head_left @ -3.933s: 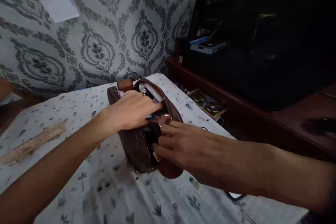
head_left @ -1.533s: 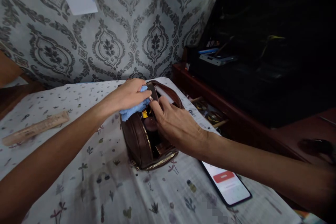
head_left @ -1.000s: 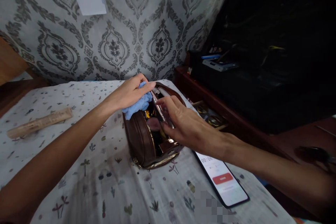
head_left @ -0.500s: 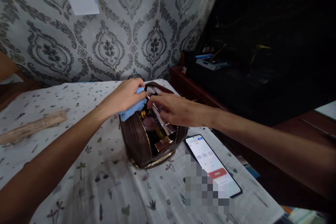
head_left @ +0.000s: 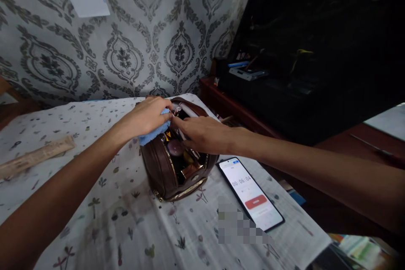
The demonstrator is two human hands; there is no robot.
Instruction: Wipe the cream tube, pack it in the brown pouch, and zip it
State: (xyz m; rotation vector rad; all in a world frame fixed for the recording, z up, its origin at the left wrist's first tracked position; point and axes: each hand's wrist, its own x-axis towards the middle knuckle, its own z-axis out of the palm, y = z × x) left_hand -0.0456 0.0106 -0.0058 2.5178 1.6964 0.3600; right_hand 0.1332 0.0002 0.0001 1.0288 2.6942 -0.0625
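My left hand is closed on a blue cloth, at the left rim of an open brown zippered bag. My right hand reaches over the bag's opening with its fingers curled, the tips close to the left hand. A shiny metallic tube lies under the right hand, mostly hidden by it; whether the fingers grip it is unclear. Inside the bag show a round pinkish item and a shiny gold-coloured piece. The gold zipper hangs open at the front.
A phone showing a running timer lies right of the bag on the patterned cloth. A beige tube rests at the left. Behind stands a patterned wall with a paper. A dark red wooden ledge borders the right side.
My right hand has moved down over the metallic tube, covering more of it. The left hand still holds the blue cloth at the bag's rim. The whole view has shifted slightly.
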